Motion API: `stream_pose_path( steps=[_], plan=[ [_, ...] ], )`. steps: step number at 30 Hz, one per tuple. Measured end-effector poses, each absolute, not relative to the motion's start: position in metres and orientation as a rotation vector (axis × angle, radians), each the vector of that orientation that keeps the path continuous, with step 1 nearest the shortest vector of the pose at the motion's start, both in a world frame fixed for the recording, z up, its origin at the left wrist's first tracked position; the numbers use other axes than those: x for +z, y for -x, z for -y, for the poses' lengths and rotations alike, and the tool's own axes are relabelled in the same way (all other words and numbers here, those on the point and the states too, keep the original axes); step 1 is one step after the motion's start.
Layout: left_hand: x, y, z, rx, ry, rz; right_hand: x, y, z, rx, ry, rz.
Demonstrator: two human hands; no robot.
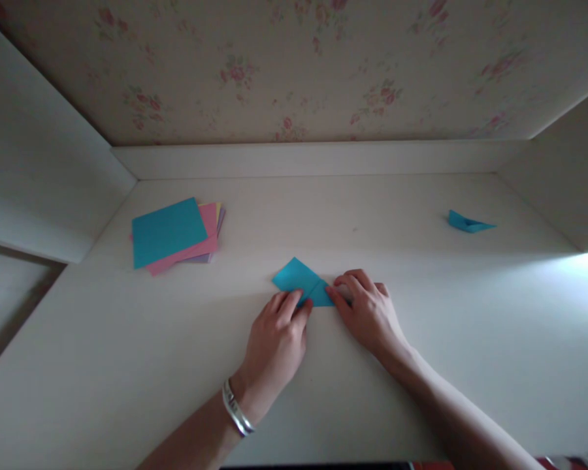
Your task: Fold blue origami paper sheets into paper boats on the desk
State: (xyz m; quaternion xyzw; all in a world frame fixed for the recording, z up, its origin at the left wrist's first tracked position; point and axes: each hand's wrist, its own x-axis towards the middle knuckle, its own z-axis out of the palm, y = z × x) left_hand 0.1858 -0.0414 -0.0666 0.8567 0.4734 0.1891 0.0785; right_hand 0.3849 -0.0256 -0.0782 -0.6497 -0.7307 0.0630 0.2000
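Note:
A partly folded sheet of blue paper (298, 275) lies on the white tabletop between my hands, with a pointed corner at the top and a crease across its right part. My left hand (280, 326) has its fingers curled on the lower edge of the paper, covering that part. At the right end, my right hand (367, 305) grips the paper's corner between thumb and curled fingers. The very tip of that corner is hidden under the fingers. A silver bracelet (236, 410) circles my left wrist.
At the left lies a stack of coloured paper (169, 234), blue on top, with pink, yellow and purple below. Toward the right back sits a small folded blue paper piece (469, 224). A floral-papered wall (294, 78) and side panels bound the white tabletop (142, 346).

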Motion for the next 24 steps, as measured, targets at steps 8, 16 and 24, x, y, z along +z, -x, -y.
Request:
stream_pose_path(
  steps=[8, 16, 24],
  plan=[
    [-0.073, -0.183, 0.050, 0.578, -2.599, -1.435, -0.080, -0.386, 0.026, 0.181, 1.804, 2.035],
    [-0.068, -0.186, 0.048, 0.575, -2.615, -1.442, -0.075, -0.380, 0.030, 0.110, 1.799, 2.076],
    [-0.067, -0.186, 0.048, 0.565, -2.634, -1.451, -0.077, -0.376, 0.031, 0.081, 1.831, 2.074]
  ],
)
